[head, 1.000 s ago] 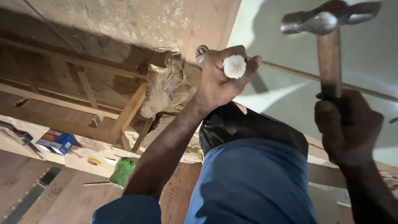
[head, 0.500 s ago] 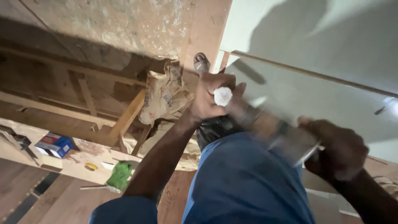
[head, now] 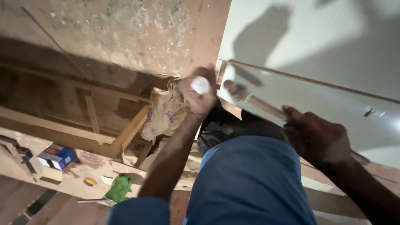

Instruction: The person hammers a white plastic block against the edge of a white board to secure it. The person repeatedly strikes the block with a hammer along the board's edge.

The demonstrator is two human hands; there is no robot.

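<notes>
The person stands with one blue-trousered knee (head: pixel 250 183) raised, leaning over a pale grey board (head: pixel 316 54) that fills the frame from twelve to three o'clock. The left hand (head: pixel 200 93) sits just left of centre, at the board's near corner, clenched around a small white round object (head: pixel 200 85). Most likely it is gripped there to keep something pinned at the board's edge, though the view is too blurred to say what lies beneath it.

The right hand (head: pixel 318 139), at about three o'clock, wraps tightly round the wooden handle of a hammer (head: pixel 254 102). The handle slants up toward ten o'clock, so the head lands just beside the left fist, on the thin wooden strip (head: pixel 316 83) edging the board. Holding it far back on the handle gives the swing reach.

Behind the fist, at about nine o'clock from it, a crumpled paper sack (head: pixel 164 112) slumps against timber framing. Down at seven o'clock, a blue and red box (head: pixel 56 156), a yellow ring (head: pixel 89 181) and a green tool (head: pixel 118 188) lie on a plank, well apart from both hands.
</notes>
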